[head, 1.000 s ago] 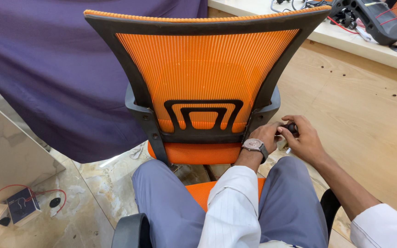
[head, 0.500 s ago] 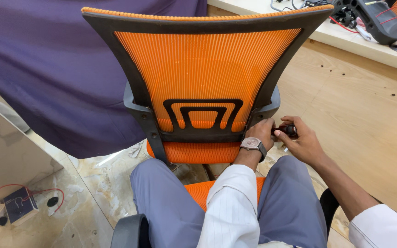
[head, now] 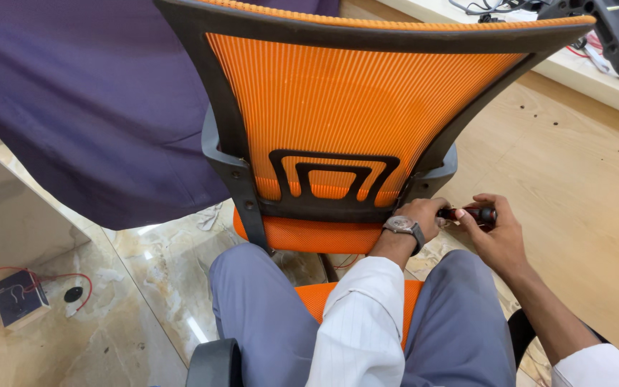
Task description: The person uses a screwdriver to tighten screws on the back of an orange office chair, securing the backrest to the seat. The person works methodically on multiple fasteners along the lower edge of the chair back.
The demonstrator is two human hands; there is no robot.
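An orange mesh office chair [head: 345,107] with a dark frame stands with its back towards me. My left hand [head: 418,213], with a watch on the wrist, rests against the lower right corner of the chair's back frame and touches the shaft of a screwdriver. My right hand [head: 492,233] grips the dark red and black screwdriver handle [head: 474,213], which points left at the frame. My knees in grey trousers [head: 266,315] are below, on another orange seat.
A purple cloth [head: 94,100] hangs at the left. A small black box with red wires [head: 16,297] lies on the marble floor. A wooden floor [head: 582,186] stretches to the right, with a white ledge holding cables and gear [head: 610,36] beyond.
The view has moved in closer to the chair. Both hands stay at the lower right of the backrest frame, and the screwdriver handle shows more clearly in my right hand.
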